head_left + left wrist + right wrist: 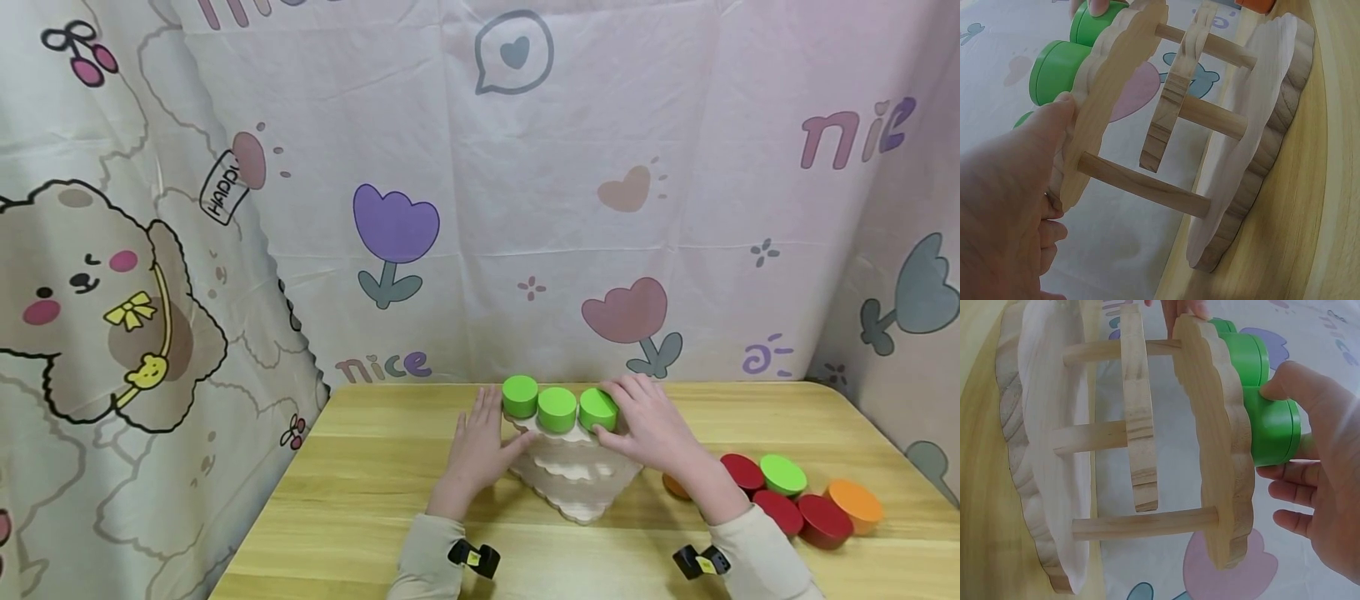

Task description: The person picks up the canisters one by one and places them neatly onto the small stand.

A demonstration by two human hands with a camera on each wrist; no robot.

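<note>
A tiered pale wooden stand [581,479] with scalloped edges stands on the table. Three green round blocks [557,408] sit in a row on its top board [1107,106]. With its thumb and fingers, my right hand [654,421] pinches the rightmost green block [1272,428], which touches the board. My left hand [480,446] holds the left edge of that board, thumb at the front and fingers along the side. Round wooden posts [1147,524] join the boards, and a smaller middle board [1139,412] shows between them.
Right of the stand lie several loose round blocks: red [825,521], orange [855,502] and green [783,473]. My right forearm partly covers another orange block [675,486]. A printed curtain [510,167] hangs behind the wooden table [360,492].
</note>
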